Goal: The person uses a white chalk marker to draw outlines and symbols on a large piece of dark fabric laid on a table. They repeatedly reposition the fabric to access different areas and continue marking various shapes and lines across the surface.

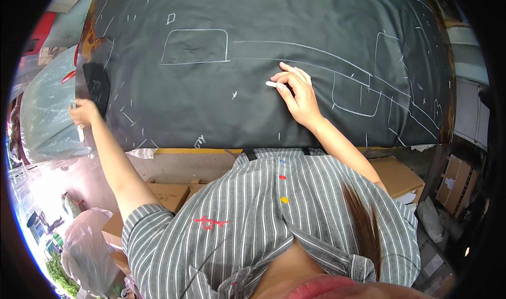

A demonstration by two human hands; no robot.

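Observation:
A large sheet of black, leather-like material point(205, 104) covers the work table in front of me, marked with white chalk outlines and short ticks. My right hand point(299, 96) is over its middle, with a short white piece of chalk point(271, 84) pinched between thumb and fingers. Curved chalk lines run just beyond and to the right of this hand. At the table's left edge, my left hand point(84, 113) has its fingers curled; what they grip is hard to make out. Beside it lies a small dark piece point(96, 88), and a narrow white thing point(81, 134) shows below the fingers.
Clear plastic sheeting point(47, 106) bulges at the left, with a red object point(68, 77) by the table edge. Cardboard boxes point(398, 178) stand below the near edge on both sides. A filled plastic bag point(92, 246) sits at the lower left.

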